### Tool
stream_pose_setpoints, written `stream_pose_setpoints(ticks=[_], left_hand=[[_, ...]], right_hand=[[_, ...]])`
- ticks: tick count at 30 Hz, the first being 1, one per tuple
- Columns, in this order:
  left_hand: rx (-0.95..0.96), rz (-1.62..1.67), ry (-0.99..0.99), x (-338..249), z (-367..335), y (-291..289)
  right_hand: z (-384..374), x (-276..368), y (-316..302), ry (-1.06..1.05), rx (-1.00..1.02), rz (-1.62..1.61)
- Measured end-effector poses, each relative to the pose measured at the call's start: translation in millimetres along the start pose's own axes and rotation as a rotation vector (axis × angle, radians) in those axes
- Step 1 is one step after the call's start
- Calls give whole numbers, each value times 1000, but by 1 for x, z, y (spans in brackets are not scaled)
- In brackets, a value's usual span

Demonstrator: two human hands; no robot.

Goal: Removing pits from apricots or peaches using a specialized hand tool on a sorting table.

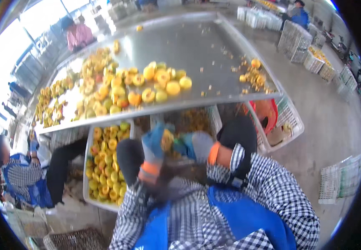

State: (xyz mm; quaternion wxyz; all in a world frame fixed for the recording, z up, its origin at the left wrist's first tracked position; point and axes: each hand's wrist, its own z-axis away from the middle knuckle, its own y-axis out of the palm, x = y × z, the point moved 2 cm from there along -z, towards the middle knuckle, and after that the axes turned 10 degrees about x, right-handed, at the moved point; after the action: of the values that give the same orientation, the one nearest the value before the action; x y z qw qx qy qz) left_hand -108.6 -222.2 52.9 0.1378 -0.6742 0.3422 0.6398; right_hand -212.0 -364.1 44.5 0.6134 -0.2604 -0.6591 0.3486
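Both hands wear blue-and-grey gloves with orange cuffs and meet over my lap, below the near edge of the metal table. My left hand is closed around a yellow peach. Against the fruit's right side, my right hand has its fingers curled; whatever they hold is blurred and hidden. Many halved peaches are heaped on the table's left part. Peach pits and scraps lie toward its right corner.
Left of my knees stands a white crate filled with peach halves. Another crate with brownish scraps sits under the table edge. A white crate with a red basin is at right. A co-worker sits at left.
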Motion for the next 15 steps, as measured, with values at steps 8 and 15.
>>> stream_pose_setpoints(ticks=[8,15], left_hand=[[34,-748,255,-17,7,3],[-13,-574,204,-1,7,-3]], right_hand=[[-3,24,-19,2,-141,-48],[-4,16,-14,112,79,-174]])
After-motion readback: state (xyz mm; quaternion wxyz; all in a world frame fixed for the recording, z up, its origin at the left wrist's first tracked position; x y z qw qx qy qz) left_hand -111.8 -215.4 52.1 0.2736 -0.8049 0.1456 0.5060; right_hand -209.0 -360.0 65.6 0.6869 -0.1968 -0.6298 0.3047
